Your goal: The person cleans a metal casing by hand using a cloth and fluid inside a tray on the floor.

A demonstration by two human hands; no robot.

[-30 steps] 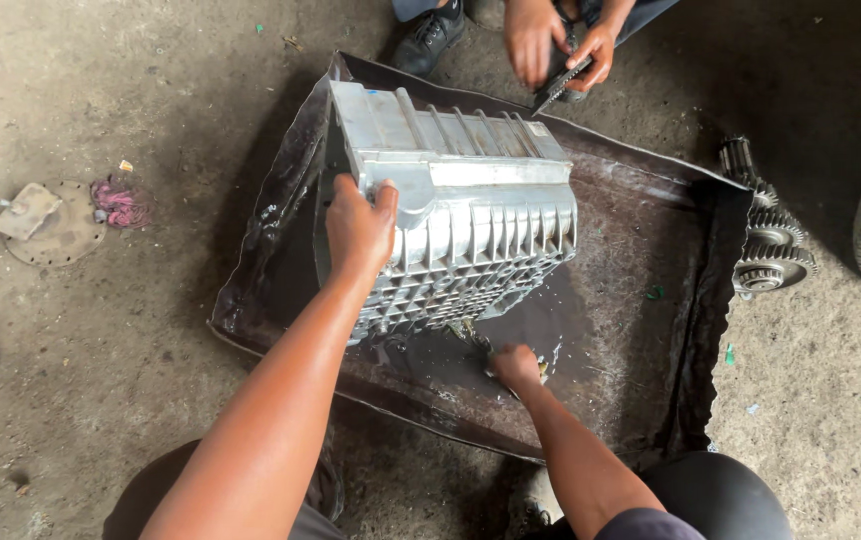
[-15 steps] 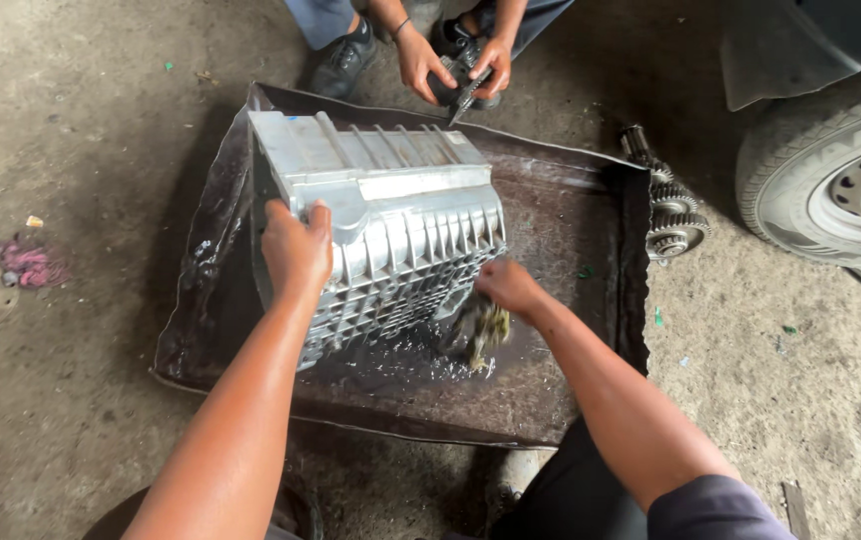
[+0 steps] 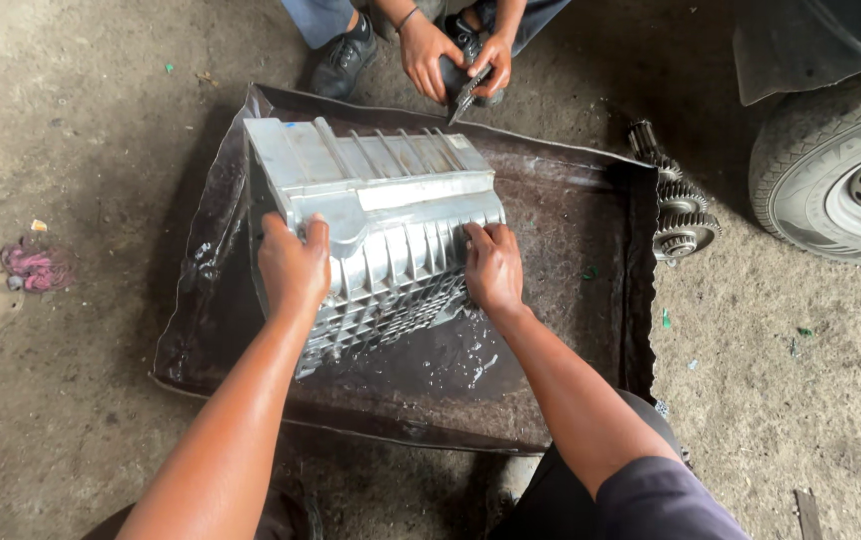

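The left hand (image 3: 293,262) and right hand (image 3: 493,268) grasp a ribbed metal casing (image 3: 381,215), fingers clenched on its edges. It sits in a dark wet tray (image 3: 571,250).

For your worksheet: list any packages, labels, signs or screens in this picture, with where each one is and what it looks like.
None can be made out: no package, sign or screen.
Only a small blue mark shows, on the far left corner of the grey ribbed metal casing; too small to tell whether it is a label.

A ribbed metal casing (image 3: 381,225) stands in a shallow tray (image 3: 571,330) on the floor. A gear shaft (image 3: 673,200) lies right of the tray, a wheel (image 3: 841,180) farther right. Another person's hands (image 3: 456,55) are at the far edge.
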